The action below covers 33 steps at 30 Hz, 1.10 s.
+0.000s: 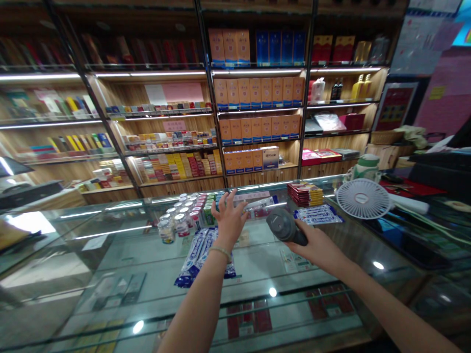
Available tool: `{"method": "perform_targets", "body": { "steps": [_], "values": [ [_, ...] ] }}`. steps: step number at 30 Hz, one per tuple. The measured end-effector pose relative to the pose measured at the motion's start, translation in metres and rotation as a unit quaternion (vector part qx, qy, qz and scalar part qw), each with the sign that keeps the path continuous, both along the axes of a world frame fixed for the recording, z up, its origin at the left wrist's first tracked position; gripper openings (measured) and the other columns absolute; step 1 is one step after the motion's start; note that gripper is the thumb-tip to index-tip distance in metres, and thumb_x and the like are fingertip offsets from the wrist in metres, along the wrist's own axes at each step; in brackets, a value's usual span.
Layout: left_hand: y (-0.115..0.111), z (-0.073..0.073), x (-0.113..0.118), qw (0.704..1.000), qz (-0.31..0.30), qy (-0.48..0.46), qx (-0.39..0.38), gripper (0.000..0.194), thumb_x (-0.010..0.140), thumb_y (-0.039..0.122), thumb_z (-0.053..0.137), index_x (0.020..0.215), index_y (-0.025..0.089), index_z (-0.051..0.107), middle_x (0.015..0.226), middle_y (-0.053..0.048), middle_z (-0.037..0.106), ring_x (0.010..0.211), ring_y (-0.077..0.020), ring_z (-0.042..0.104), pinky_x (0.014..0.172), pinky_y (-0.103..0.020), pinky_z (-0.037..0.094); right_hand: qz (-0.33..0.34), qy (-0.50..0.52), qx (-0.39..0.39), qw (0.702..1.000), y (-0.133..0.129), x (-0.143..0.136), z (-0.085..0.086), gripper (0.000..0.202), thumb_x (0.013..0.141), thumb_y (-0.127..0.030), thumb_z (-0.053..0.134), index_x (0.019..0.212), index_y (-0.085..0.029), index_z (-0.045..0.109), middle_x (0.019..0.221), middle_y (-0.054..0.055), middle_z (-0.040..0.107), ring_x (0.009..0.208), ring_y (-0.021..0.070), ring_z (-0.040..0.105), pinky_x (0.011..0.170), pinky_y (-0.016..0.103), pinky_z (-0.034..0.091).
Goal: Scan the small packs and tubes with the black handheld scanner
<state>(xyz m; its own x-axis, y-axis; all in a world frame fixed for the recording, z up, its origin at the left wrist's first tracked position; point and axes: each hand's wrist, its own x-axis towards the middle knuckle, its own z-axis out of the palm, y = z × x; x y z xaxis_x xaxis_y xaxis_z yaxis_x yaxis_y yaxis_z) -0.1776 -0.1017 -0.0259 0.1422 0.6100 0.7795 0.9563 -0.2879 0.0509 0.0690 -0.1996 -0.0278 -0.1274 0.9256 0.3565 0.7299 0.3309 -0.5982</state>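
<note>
My right hand (pixel 312 240) is wrapped round the handle of a dark grey barcode scanner (pixel 282 224), its head tilted toward the left above the glass counter. My left hand (pixel 230 220) has its fingers spread, with nothing held in them. Its thumb is close to a clear-and-blue packet (pixel 261 206); whether they touch I cannot tell. Beneath and beside my left wrist lie long blue-and-white packets (pixel 198 252), partly hidden by my forearm. More blue-and-white packets (pixel 318 214) lie just beyond the scanner. To the left of my left hand stand rows of small capped bottles (pixel 181 223).
A stack of red-and-yellow packs (pixel 304 194) sits at the counter's far side. On the right are a white fan (pixel 363 198), a green-and-white bottle (pixel 368 165) and dark equipment. Shelves of boxed goods (pixel 261 93) rise behind the glass counter (pixel 265 294).
</note>
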Motion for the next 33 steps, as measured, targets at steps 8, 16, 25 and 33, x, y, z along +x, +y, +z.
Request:
{"method": "perform_targets", "body": {
  "steps": [8,16,25,33],
  "values": [
    [0.000,-0.001,0.000,1.000,0.005,0.005,-0.002,0.025,0.079,0.033,0.078,0.104,0.036,0.074,0.155,-0.005,0.049,0.144,-0.0358,0.037,0.117,-0.066,0.014,-0.059,-0.134,0.020,0.989,-0.004,-0.008,0.000,0.025,0.084,-0.040,0.063,0.104,-0.026,0.067,0.082,0.004,0.076,0.078,0.0284,0.074,0.062,0.030,0.043],
    [0.001,-0.001,0.000,1.000,0.001,0.005,-0.008,0.024,0.081,0.034,0.077,0.104,0.036,0.074,0.155,-0.005,0.050,0.144,-0.0361,0.037,0.116,-0.066,0.014,-0.025,-0.207,0.224,0.952,0.004,-0.011,-0.018,0.024,0.080,-0.034,0.066,0.101,-0.022,0.069,0.142,0.014,0.059,0.136,0.0361,0.050,0.112,0.056,0.037],
    [0.003,-0.002,-0.001,1.000,-0.005,0.008,-0.014,0.025,0.081,0.033,0.077,0.105,0.036,0.074,0.157,-0.004,0.048,0.145,-0.0357,0.036,0.117,-0.066,0.014,-0.053,-0.251,0.264,0.930,0.005,-0.023,-0.036,0.028,0.076,-0.045,0.076,0.091,-0.022,0.071,0.160,0.013,0.041,0.152,0.0414,0.022,0.120,0.066,0.016],
    [0.004,-0.003,-0.001,1.000,-0.005,0.010,-0.014,0.025,0.080,0.034,0.079,0.104,0.036,0.075,0.157,-0.004,0.047,0.144,-0.0371,0.036,0.116,-0.067,0.015,-0.028,-0.259,0.243,0.934,0.006,-0.023,-0.043,0.033,0.075,-0.049,0.079,0.093,-0.023,0.071,0.161,0.012,0.040,0.152,0.0411,0.023,0.120,0.068,0.015]
  ]
}}
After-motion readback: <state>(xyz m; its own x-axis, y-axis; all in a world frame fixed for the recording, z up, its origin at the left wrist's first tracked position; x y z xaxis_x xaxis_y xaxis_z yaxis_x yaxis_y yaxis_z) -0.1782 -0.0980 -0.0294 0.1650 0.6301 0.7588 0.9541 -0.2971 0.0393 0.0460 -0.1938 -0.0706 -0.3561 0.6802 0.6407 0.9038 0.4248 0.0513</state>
